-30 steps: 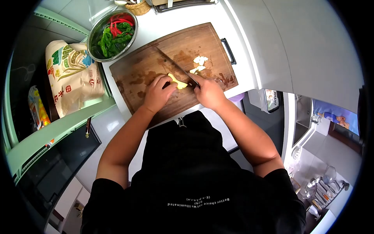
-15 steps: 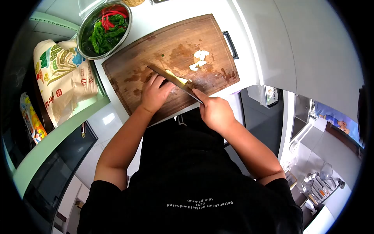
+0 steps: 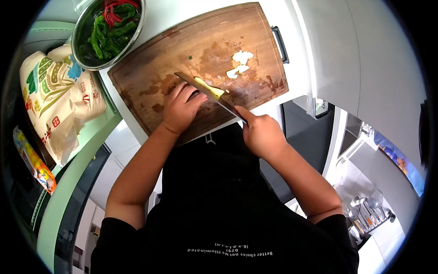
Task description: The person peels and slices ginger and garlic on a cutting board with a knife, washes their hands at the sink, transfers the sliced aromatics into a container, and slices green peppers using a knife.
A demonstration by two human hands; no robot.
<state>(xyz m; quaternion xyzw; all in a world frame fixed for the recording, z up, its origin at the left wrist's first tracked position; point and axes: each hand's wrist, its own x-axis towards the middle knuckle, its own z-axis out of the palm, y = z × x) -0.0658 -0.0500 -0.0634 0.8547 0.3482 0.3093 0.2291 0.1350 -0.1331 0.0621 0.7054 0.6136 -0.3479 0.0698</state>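
Note:
On the wet wooden cutting board (image 3: 150, 57), my left hand (image 3: 182, 107) is closed, its fingers curled against the near side of the knife blade. What those fingers hold, if anything, is hidden; a dark spot shows between them. My right hand (image 3: 263, 132) grips the handle of the knife (image 3: 214, 97), whose blade points to the upper left. A pale yellow piece of food (image 3: 211, 86) lies along the blade's far side, with a tiny bit near its right end. Several pale chopped pieces (image 3: 242, 57) lie farther right on the board.
A steel bowl (image 3: 140, 28) of red and green peppers stands at the board's upper left corner. Left of it are a large printed bag (image 3: 68, 109) and a colourful packet (image 3: 35, 162). The board has a black handle (image 3: 280, 44). Utensils (image 3: 367, 212) hang at the lower right.
The knife has moved to the left hand's side and lies between it and the yellow piece. My right hand has moved back toward my body. The view has shifted, with the bowl nearer the top edge.

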